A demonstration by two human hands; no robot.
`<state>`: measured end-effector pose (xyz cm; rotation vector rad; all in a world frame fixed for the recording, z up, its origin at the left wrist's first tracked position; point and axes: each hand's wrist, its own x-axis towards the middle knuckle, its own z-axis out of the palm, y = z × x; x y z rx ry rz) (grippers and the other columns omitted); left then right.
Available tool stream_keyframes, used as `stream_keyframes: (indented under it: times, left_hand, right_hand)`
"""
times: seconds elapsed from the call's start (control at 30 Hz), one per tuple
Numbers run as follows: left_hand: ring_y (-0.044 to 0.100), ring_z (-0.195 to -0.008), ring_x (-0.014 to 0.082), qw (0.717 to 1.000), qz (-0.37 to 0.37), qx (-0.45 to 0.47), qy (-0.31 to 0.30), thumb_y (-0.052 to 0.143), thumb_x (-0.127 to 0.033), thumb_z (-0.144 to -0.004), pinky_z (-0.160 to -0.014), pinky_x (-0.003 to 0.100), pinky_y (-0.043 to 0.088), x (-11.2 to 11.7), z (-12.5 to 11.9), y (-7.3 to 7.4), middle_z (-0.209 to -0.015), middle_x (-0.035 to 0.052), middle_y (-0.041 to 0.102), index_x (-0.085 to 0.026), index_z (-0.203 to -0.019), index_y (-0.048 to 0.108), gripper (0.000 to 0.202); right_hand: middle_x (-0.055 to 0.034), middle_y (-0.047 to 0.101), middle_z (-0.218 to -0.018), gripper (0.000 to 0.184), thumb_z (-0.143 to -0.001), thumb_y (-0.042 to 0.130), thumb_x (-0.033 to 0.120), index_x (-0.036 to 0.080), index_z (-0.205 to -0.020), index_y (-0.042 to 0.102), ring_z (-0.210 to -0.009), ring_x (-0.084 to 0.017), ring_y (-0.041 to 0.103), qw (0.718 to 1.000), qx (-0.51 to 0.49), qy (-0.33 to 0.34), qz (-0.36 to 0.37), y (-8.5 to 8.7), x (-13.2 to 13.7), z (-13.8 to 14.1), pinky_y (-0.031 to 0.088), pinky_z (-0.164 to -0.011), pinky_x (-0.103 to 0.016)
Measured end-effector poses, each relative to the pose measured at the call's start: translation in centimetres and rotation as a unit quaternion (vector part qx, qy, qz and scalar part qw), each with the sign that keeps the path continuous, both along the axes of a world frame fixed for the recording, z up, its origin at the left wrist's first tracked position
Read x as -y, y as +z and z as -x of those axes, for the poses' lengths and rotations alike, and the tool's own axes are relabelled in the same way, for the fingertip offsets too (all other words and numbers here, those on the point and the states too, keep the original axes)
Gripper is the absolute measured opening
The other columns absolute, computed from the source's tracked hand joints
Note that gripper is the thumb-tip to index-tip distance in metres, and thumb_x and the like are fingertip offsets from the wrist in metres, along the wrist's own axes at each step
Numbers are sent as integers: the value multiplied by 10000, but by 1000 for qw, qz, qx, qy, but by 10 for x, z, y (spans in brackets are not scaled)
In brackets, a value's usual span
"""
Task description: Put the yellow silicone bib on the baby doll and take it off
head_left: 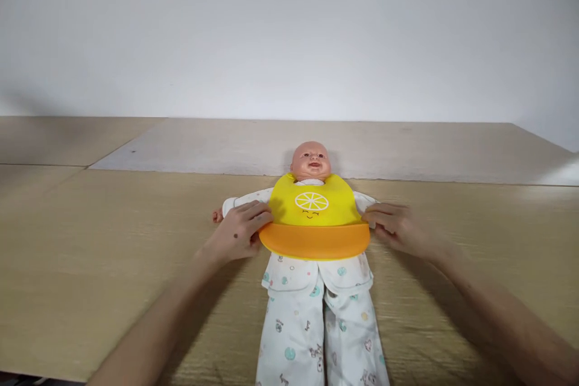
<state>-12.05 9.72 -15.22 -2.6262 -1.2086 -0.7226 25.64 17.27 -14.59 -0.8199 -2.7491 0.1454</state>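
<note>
A baby doll (311, 160) lies on its back, dressed in a white patterned top and trousers (294, 332). Over its chest is a yellow bib (280, 196) with a white citrus slice print, a small smiling face and an orange catch pocket (314, 241) along the bottom. My left hand (239, 228) pinches the bib's left edge, just above the pocket's corner. At the opposite edge, my right hand (398, 226) has its fingers closed on the bib near the pocket's right corner. The doll's arms stretch out to both sides, partly behind my hands.
The doll rests on a wooden tabletop (113, 253). A paler board strip (217, 145) runs along the back, under the doll's head. Behind it rises a white wall or panel (289, 36). Table seams show at the left.
</note>
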Motion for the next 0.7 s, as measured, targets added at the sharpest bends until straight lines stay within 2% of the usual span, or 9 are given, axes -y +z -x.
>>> stream_keyframes:
  times: [0.1, 0.23, 0.3, 0.37, 0.47, 0.6, 0.7]
  left_hand:
    - [597, -716, 139, 997, 25, 27, 61, 405, -39, -674, -654, 243, 428, -2, 12, -5, -837, 45, 679, -180, -894, 626, 343]
    - [484, -512, 97, 982, 105, 55, 147, 408, -115, -729, -548, 219, 332, -4, 20, -7, -579, -6, 594, -178, -704, 623, 225]
    - [465, -506, 102, 969, 166, 59, 171, 422, -156, -715, -542, 221, 319, -3, 17, -4, -546, -8, 565, -177, -680, 623, 205]
    - [472, -529, 111, 956, 218, 58, 188, 443, -189, -691, -548, 225, 316, -1, 12, 1, -561, -7, 567, -176, -699, 622, 180]
    - [474, -546, 107, 939, 280, 66, 190, 473, -222, -662, -567, 223, 318, 2, 8, 9, -593, -15, 571, -173, -707, 592, 136]
    - [460, -549, 91, 917, 351, 115, 152, 510, -260, -662, -573, 211, 345, 3, 8, 18, -603, -27, 543, -168, -689, 539, 100]
    - [487, -585, 93, 898, 382, 181, 123, 549, -287, -667, -567, 205, 381, 2, 7, 22, -656, -18, 553, -169, -734, 526, 138]
  right_hand:
    - [-60, 657, -811, 289, -915, 383, 217, 176, -895, 669, -742, -161, 595, 997, 48, -64, 21, 4, -6, -9, 400, -671, -267]
    - [-31, 650, -748, 238, -846, 413, 181, 171, -783, 642, -661, -137, 559, 982, 99, -118, 109, 17, -7, -14, 348, -633, -246]
    - [-7, 636, -717, 199, -843, 439, 222, 182, -852, 635, -619, -119, 537, 978, 82, -112, 157, 24, -2, -12, 346, -613, -233]
    - [8, 635, -736, 249, -839, 478, 268, 194, -1041, 604, -614, -108, 541, 973, 53, -96, 201, 29, 4, -7, 362, -599, -218]
    - [11, 641, -797, 473, -826, 544, 339, 211, -1275, 475, -647, -112, 562, 972, 44, -86, 212, 29, 13, 0, 375, -588, -208]
    - [-8, 634, -797, 452, -868, 514, 457, 206, -1243, 480, -636, -129, 553, 981, 36, -118, 153, 22, 15, 3, 355, -571, -223]
    - [-24, 633, -786, 439, -880, 494, 482, 192, -1210, 504, -619, -139, 552, 983, 16, -138, 116, 19, 15, 4, 341, -559, -235]
